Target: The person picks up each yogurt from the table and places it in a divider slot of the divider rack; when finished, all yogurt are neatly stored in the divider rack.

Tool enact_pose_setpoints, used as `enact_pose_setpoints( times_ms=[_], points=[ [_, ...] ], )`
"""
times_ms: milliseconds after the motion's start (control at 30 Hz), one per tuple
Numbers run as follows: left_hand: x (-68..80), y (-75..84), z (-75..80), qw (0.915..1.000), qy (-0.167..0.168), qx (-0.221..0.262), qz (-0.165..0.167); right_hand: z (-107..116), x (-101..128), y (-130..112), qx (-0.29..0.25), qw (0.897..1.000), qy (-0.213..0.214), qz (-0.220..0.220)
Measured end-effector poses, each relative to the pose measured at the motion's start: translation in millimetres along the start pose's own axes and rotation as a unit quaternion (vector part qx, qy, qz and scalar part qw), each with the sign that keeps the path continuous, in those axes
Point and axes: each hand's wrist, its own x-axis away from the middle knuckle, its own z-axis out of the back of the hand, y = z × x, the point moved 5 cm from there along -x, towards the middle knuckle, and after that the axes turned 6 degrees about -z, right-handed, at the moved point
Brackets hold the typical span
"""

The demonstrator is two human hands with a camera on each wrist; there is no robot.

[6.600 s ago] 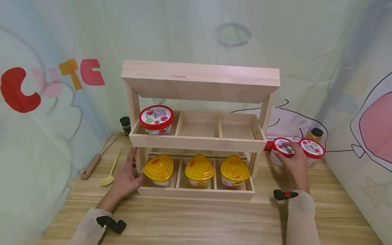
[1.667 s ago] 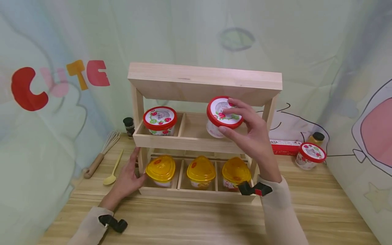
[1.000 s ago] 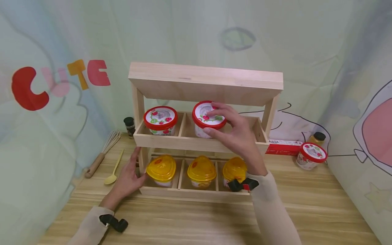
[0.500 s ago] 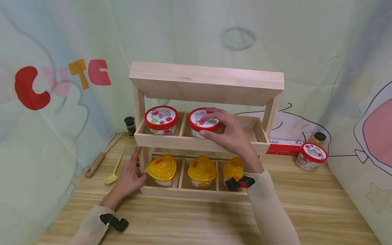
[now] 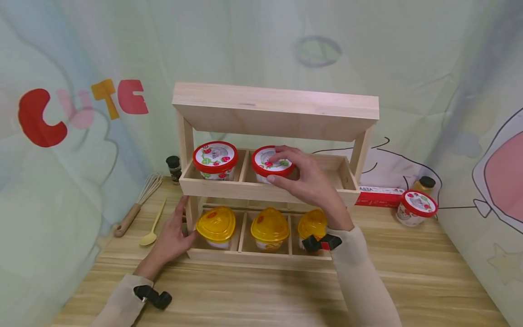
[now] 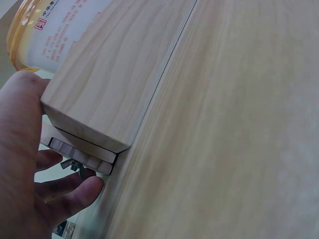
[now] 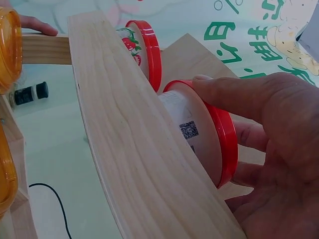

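In the head view, a two-tier wooden rack (image 5: 269, 188) stands on the table. My right hand (image 5: 308, 178) grips the red rim of a strawberry-printed tub (image 5: 272, 161), thumb in front and fingers over the lid. This tub sits in the upper tier's middle compartment; the right wrist view shows its lower part behind the front board (image 7: 124, 114). A matching tub (image 5: 215, 159) fills the compartment to its left. My left hand (image 5: 173, 234) holds the rack's lower left end, thumb at the front corner; the left wrist view shows fingers curled behind its end, near a wing nut (image 6: 75, 166).
Three yellow-lidded tubs (image 5: 269, 229) occupy the lower tier. Right of the rack are another red-lidded tub (image 5: 416, 208), a red box (image 5: 380, 197) and a black-capped jar (image 5: 425, 184). Leftward lie a whisk (image 5: 139, 204), a yellow spoon (image 5: 153, 225) and a black-capped bottle (image 5: 174, 169).
My right hand took one tub from the table at right, carried it left and lowered it into the upper middle compartment. It barely moves over the last half second. The left hand stays put.
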Motion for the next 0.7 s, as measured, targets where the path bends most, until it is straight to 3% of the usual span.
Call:
enact_pose_setpoints(
  times_ms=[367, 500, 700],
  points=[
    [0.4, -1.2, -1.4, 1.0000, -0.001, -0.002, 0.004, 15, 7, 0, 0.003, 1.000, -0.005, -0.002],
    [0.6, -1.3, -1.7, 1.0000, -0.004, -0.002, 0.008, 29, 15, 3, -0.004, 1.000, 0.017, -0.017],
    [0.4, 0.4, -0.7, 0.9999, -0.005, -0.002, 0.010, 51, 31, 11, 0.005, 0.998, 0.065, 0.005]
  ],
)
